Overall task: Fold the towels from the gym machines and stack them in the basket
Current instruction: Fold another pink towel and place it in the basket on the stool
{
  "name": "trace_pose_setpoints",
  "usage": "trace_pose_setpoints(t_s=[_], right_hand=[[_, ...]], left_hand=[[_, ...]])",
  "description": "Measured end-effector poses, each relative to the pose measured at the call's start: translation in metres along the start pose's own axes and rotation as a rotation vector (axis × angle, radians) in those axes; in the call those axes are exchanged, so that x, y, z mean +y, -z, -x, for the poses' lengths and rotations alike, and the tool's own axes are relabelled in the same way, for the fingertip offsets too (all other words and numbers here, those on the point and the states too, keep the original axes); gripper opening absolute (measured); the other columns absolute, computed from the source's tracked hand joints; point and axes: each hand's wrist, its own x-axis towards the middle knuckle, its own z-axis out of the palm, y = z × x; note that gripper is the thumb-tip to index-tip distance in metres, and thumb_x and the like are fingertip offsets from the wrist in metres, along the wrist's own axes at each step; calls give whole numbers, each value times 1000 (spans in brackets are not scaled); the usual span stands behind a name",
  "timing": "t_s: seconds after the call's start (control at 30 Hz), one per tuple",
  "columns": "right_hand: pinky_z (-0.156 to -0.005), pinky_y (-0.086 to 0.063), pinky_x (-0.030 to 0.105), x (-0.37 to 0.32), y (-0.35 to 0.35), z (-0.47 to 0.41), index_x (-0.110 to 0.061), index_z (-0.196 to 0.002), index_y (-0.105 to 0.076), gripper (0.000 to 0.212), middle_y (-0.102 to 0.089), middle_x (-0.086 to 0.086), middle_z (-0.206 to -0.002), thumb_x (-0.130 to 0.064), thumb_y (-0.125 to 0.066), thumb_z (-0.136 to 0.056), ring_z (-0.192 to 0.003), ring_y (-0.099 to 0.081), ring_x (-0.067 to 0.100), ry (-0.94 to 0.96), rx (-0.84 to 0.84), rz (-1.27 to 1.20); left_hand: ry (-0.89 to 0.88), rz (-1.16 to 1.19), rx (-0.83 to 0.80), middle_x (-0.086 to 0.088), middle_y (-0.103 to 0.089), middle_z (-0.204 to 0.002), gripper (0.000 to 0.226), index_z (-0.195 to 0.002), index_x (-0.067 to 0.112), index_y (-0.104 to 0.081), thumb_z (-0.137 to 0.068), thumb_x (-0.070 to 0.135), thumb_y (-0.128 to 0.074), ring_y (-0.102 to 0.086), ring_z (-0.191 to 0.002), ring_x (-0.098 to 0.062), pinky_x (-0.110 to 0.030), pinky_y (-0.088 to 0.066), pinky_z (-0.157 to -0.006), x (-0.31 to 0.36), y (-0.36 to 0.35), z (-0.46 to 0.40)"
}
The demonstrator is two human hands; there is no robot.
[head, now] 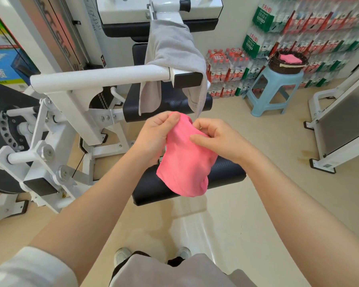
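A pink towel (184, 162) hangs in the air above a black padded seat (149, 189). My left hand (153, 135) pinches its top edge between thumb and fingers. My right hand (218, 137) grips the towel's upper right part with curled fingers. A grey towel (170, 56) is draped over the white arm of the gym machine (100, 76) just behind my hands. At the far right, a dark woven basket (278, 65) stands on a light blue stool (276, 83) and holds a folded pink towel (290, 58).
White machine frames stand at the left (56, 112) and at the right edge (340, 121). Packs of bottled water (226, 67) are stacked along the back wall. Beige floor (257, 204) lies between me and the stool.
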Motion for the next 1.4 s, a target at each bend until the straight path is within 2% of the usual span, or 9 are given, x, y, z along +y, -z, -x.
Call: trace_pose_setpoints(t_s=[0.13, 0.23, 0.4, 0.63, 0.83, 0.93, 1.1, 1.23, 1.4], right_hand=[[-65, -36, 34, -5, 9, 3, 18, -81, -52, 38, -48, 19, -71, -18, -63, -76, -70, -44, 20, -97, -330, 13], [-51, -26, 30, -9, 6, 2, -9, -55, -36, 37, -32, -1, -54, -14, -64, -78, -49, -31, 12, -130, -452, 503], [-48, -33, 27, 1, -15, -3, -12, -60, -38, 30, -40, 1, -61, -24, -54, -81, -51, -39, 18, -261, -598, 1161], [-74, -48, 38, 24, -8, -10, -12, -107, -61, 28, -57, 11, -110, -28, -42, -95, -93, -60, 29, -162, -227, 1284], [-58, -48, 28, 22, 1, -4, -11, -74, -71, 19, -67, 12, -91, -18, -84, -61, -73, -63, 26, 180, -81, 1645], [-53, -39, 25, 29, 0, -3, -8, -57, -71, 26, -63, 9, -73, -13, -88, -38, -65, -56, 25, 63, 63, 1592], [-76, -36, 33, 43, 1, -7, -9, -111, -64, 26, -53, 10, -111, -14, -46, -93, -105, -49, 28, -267, 172, 1417], [-64, -43, 33, 54, 20, -18, -8, -91, -65, 27, -56, 8, -80, -28, -47, -95, -80, -60, 30, -402, 384, 887], [-83, -46, 35, 57, 40, -8, -11, -106, -65, 25, -65, 7, -103, -28, -51, -94, -95, -57, 23, -227, 101, 683]], left_hand=[[-19, -55, 157, 2, -64, -82, 29, -74, 28, -70, -95, 23, -50, -52, -86, -16, -34, -40, -83, 0, 13, -8], [-30, -25, 298, 1, -59, -81, 24, -78, 25, -66, -95, 27, -50, -52, -80, -14, -32, -41, -80, 3, 29, -13], [-83, -79, 469, 5, -61, -85, 17, -81, 29, -67, -91, 34, -54, -52, -88, -13, -35, -45, -88, 12, 63, -18], [-94, -232, 583, 11, -58, -87, 18, -81, 33, -62, -94, 30, -51, -51, -90, -6, -26, -41, -89, 6, 83, -11], [4, -203, 602, 15, -60, -90, 16, -83, 36, -64, -92, 37, -51, -53, -98, -16, -48, -43, -100, -1, 94, -7], [22, -220, 611, 11, -62, -93, 15, -83, 35, -66, -91, 37, -54, -54, -97, -16, -52, -44, -99, -4, 98, -6], [-7, -222, 608, 5, -64, -90, 15, -87, 28, -68, -91, 32, -54, -53, -90, -15, -40, -45, -84, -14, 98, -8], [-22, -164, 607, 6, -59, -81, 22, -80, 28, -64, -96, 27, -48, -48, -78, -11, -28, -39, -69, -20, 99, -10], [-31, -81, 606, 8, -51, -73, 25, -78, 26, -59, -98, 25, -44, -42, -68, -6, -25, -35, -63, -22, 103, -10]])
